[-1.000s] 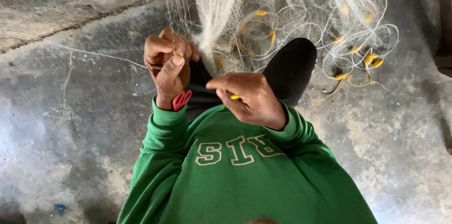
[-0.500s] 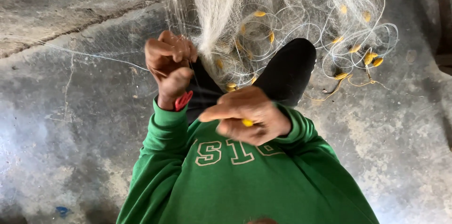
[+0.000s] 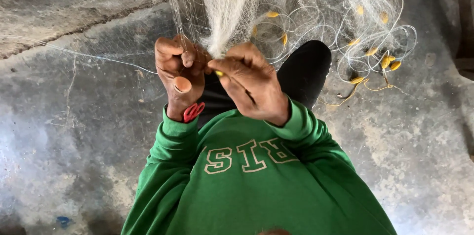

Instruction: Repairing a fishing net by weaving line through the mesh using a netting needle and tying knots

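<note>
Setting: rough work yard or shed floor used for handling fishing gear. Evidence: bare, cracked concrete floor (image 3: 74,131), stained and dusty; heaped pale fishing net (image 3: 232,3) at upper centre; coiled line with small yellow floats (image 3: 387,61) (upper right).

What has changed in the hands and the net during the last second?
The right hand has moved up from the chest to the left hand; both now pinch the white net at one spot, with a small yellow piece in the right fingers. The left hand stayed closed on the net. The yellow floats and grey floor are unchanged.
</note>
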